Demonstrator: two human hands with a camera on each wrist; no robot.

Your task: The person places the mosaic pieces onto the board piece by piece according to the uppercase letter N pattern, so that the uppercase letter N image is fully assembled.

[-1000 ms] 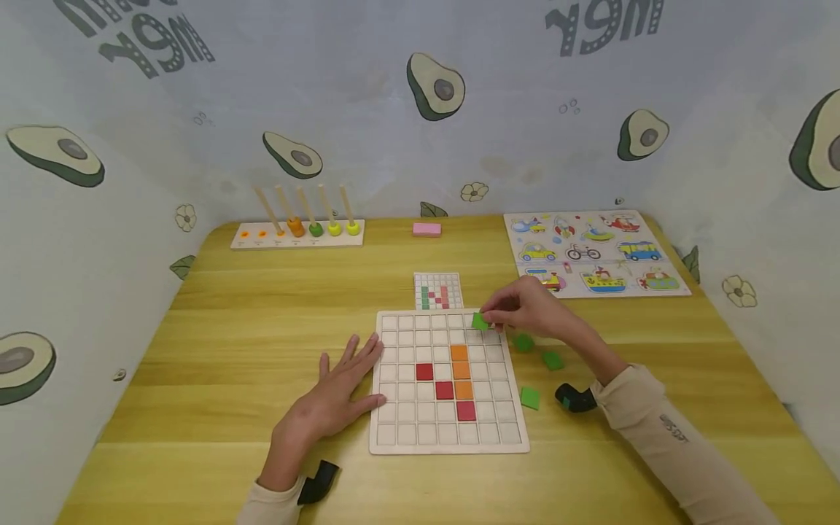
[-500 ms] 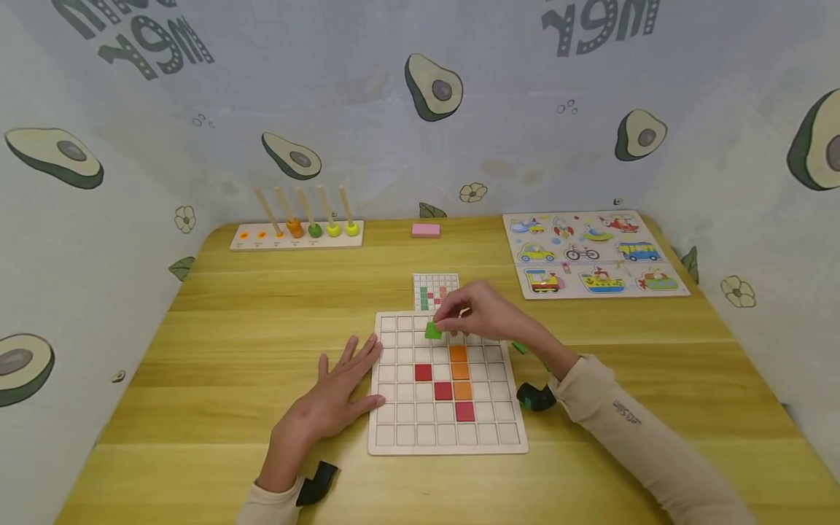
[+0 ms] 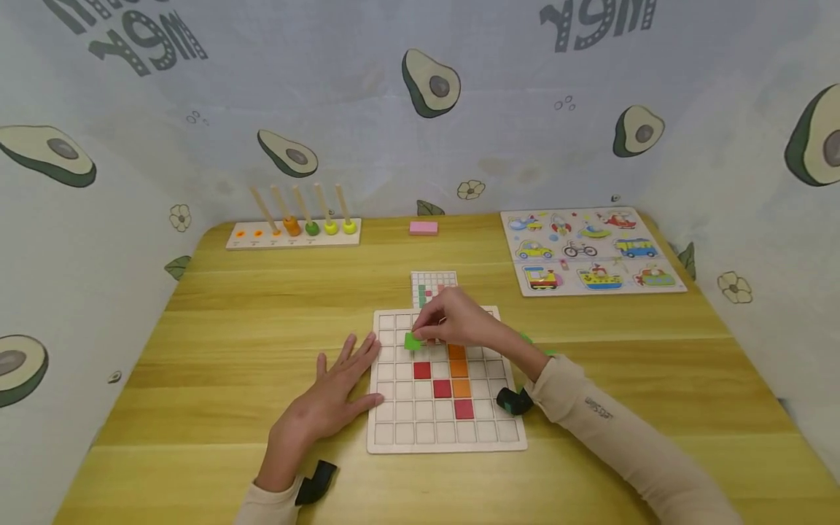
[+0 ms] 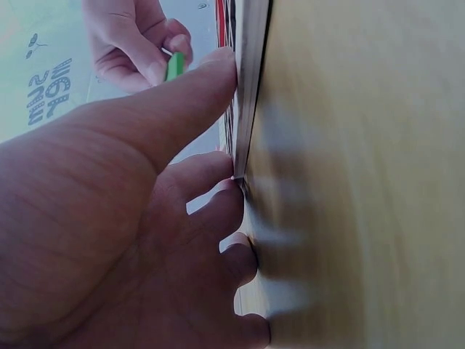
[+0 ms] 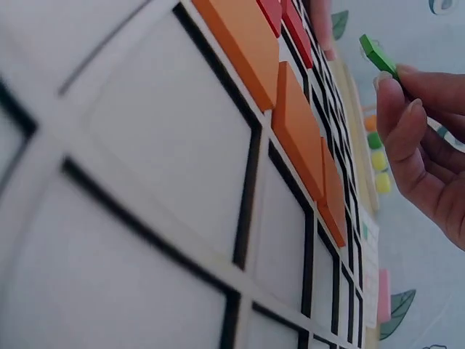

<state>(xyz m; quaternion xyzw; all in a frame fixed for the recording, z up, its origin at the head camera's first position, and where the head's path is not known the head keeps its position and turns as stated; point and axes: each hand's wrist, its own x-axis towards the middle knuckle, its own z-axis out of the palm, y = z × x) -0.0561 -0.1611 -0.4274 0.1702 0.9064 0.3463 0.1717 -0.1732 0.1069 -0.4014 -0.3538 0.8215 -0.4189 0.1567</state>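
Note:
My right hand (image 3: 449, 319) pinches a green square tile (image 3: 412, 341) between thumb and fingertips, over the upper left part of a white grid board (image 3: 400, 434). In the right wrist view the green tile (image 5: 379, 55) is tilted and held above the board's surface. Red tiles (image 3: 423, 370) sit in a diagonal of cells, and a column of orange tiles (image 3: 461, 369) stands beside them. My left hand (image 3: 333, 394) lies with spread, fairly straight fingers along the board's left edge, thumb on its rim. A small pattern card (image 3: 433, 279) behind the board is partly covered by my right hand.
More green tiles (image 3: 550, 353) lie right of the board, mostly hidden by the right forearm. At the back stand a peg counting board (image 3: 293, 235) with coloured beads and a pink block (image 3: 423, 228). A vehicle puzzle board (image 3: 593, 251) lies at the back right.
My right hand has carried the green tile leftward across the board, from its upper right corner to the upper left cells, and slightly nearer. The left hand has stayed at the edge.

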